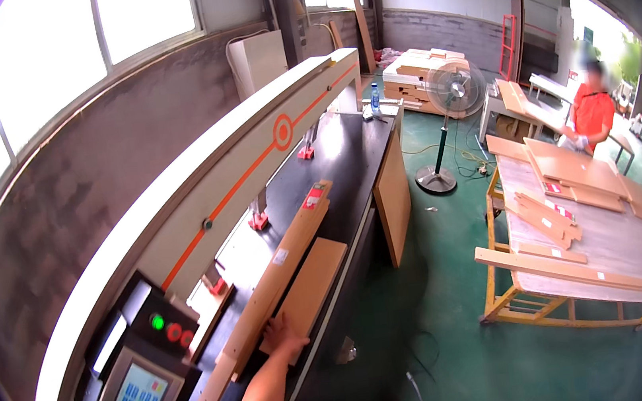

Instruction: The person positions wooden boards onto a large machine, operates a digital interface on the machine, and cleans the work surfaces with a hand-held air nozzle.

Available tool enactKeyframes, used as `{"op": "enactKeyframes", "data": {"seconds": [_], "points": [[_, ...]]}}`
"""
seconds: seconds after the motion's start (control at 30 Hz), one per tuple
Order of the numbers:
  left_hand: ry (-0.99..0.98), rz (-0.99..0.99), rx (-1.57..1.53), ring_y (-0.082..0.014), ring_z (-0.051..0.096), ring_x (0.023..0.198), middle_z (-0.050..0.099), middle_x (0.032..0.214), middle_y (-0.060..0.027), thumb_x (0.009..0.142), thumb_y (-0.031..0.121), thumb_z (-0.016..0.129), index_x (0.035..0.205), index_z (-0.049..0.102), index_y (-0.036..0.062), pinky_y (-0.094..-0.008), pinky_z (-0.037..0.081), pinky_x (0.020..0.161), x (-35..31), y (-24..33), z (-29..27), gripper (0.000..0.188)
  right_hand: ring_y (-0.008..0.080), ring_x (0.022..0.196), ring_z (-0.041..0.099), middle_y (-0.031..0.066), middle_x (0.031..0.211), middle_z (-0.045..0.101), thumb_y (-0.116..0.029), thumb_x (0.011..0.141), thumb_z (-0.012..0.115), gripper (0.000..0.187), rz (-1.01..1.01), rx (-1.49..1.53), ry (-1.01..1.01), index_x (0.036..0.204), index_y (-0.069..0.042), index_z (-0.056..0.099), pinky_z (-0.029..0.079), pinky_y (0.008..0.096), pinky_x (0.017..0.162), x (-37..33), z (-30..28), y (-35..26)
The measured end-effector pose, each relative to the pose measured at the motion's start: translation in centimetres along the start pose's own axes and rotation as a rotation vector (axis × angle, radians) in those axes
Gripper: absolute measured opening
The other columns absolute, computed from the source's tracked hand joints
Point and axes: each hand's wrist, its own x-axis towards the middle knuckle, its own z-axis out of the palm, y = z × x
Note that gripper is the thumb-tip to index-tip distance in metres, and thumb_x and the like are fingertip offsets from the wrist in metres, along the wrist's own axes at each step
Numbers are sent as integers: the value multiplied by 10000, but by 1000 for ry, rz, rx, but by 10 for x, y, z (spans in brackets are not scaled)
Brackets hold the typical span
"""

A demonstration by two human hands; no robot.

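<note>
My left hand [283, 336] lies on a flat brown board [316, 277], palm down with its fingers apart. The board rests on the black machine table [324, 164]. Just left of it, and close alongside, lies a stack of long narrow brown panels [277, 268]. A red label [313, 196] sits near the far end of that stack, and a small white label nearer its middle. No part of my right hand shows.
A white machine beam [243, 186] with an orange stripe spans the table. Its control box with a touch screen [138, 397] stands near left. A large panel [393, 200] leans on the table's right side; a floor fan [438, 178] stands beyond. A person [593, 115] stands by a panel-laden cart [524, 191].
</note>
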Motion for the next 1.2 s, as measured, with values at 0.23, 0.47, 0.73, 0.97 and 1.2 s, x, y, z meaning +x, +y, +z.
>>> {"op": "enactKeyframes", "data": {"seconds": [0.23,0.47,0.73,0.97,1.2], "points": [[53,194,-1056,-367,533,1383,576,1449,-223,623,405,935,1535,463,109,-434,390,1193,-41,28,13,1069,189,846,781,102,930,748,11,971,523,341,-85,10,-321,1301,29,606,440,210,445,225,11,-181],[308,441,-312,-456,373,1405,381,1531,-256,593,482,912,1539,430,147,-570,293,1177,-120,149,-219,1113,160,715,705,47,865,616,-164,984,744,532,-315,378,-584,1410,-66,441,533,255,426,308,130,-347],[484,472,-85,-483,238,1529,258,1632,-294,698,474,910,1577,408,170,-606,199,1254,-156,140,-355,1057,97,508,543,-7,691,564,-130,1018,638,124,-558,397,-327,927,-64,586,435,265,461,310,249,-432],[384,-74,134,-470,52,1600,79,1729,-268,697,505,927,1682,186,202,-579,75,1300,-141,-44,-535,1269,97,453,472,-14,619,501,-173,1063,595,270,-386,383,-656,809,-109,532,370,266,420,346,335,-481],[-46,-133,292,-470,-15,1601,-6,1736,-264,650,605,902,1697,2,229,-597,21,1291,-48,-76,-554,1431,101,444,524,8,626,584,-202,1057,630,214,-410,320,-740,886,-118,531,412,249,401,371,413,-473]]}}
